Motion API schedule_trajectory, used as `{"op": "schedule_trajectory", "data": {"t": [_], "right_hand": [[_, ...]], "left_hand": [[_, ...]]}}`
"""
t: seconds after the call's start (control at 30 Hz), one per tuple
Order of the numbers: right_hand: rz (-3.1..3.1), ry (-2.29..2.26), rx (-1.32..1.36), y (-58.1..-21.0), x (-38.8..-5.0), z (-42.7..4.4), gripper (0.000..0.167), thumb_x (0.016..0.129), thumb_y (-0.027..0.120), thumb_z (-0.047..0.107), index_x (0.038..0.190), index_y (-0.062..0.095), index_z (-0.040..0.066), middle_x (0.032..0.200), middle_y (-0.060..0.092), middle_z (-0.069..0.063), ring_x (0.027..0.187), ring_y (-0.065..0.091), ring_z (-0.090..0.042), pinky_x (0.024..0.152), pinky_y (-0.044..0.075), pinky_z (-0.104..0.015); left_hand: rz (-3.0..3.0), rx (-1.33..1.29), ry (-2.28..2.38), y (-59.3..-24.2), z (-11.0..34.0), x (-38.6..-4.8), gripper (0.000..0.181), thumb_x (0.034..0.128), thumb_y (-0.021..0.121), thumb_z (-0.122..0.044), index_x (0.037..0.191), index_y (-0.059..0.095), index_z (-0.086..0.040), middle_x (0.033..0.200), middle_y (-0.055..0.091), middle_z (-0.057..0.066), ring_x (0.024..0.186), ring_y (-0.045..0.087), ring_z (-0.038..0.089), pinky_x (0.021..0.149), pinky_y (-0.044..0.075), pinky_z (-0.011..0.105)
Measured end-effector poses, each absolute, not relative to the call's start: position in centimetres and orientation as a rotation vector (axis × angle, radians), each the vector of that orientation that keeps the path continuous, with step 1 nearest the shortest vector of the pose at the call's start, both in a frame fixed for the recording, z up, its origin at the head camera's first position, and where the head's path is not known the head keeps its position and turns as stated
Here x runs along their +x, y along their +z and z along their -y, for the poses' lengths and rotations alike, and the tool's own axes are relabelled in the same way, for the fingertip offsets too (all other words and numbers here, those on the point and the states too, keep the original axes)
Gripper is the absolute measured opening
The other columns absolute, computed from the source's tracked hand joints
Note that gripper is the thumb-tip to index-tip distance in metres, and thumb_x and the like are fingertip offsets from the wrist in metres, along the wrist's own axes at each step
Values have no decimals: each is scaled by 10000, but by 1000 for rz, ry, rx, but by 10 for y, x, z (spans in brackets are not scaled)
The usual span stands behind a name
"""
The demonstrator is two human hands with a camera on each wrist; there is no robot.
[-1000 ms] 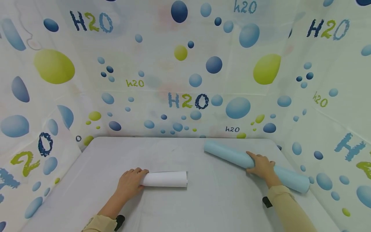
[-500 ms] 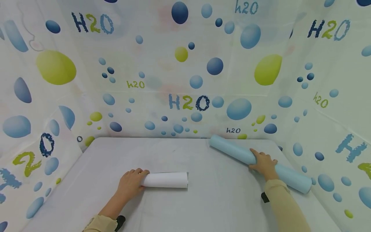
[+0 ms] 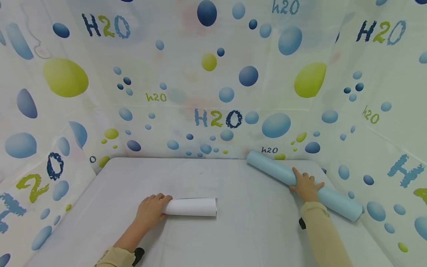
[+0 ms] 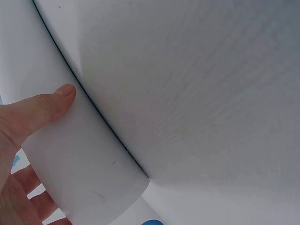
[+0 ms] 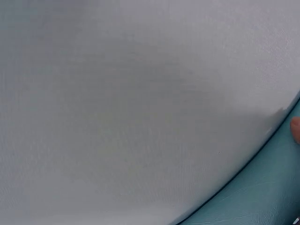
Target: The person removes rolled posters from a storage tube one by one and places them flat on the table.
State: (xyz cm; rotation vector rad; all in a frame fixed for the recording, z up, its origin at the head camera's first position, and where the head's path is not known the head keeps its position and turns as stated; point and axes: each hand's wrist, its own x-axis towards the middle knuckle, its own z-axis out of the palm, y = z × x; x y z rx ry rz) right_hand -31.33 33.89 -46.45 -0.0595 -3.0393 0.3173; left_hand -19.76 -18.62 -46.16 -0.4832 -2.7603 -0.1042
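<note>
My left hand holds the left end of a white paper roll lying on the table. In the left wrist view the thumb lies along the near side of the white roll, and the other fingers wrap its far side. To the right, my right hand grips a longer light blue roll around its middle. That roll slants from the table's back edge down to the right edge. The right wrist view catches only a strip of the blue roll and one fingertip.
Both rolls are on a table with a white cover. A white curtain-like sheet printed with bubbles and H2O lettering rises behind it and along both sides. Dark wrist gear shows below the left sleeve.
My right hand has pushed the light blue roll a little to the right and back, so its far end now overlaps the back edge. The left hand and white roll have stayed put.
</note>
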Motion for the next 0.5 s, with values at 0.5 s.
{"op": "schedule_trajectory", "data": {"t": [0.5], "right_hand": [[3042,315,-3,-463,-312,-342,861,746,744,332,1409,258,77,1245,349,-371,1119,291,-582,796,93,-805]], "left_hand": [[2757,-496,-104,-462,190,-202,534,570,860,-181,1046,622,-130,935,615,68,840,592,277,737,484,430]]}}
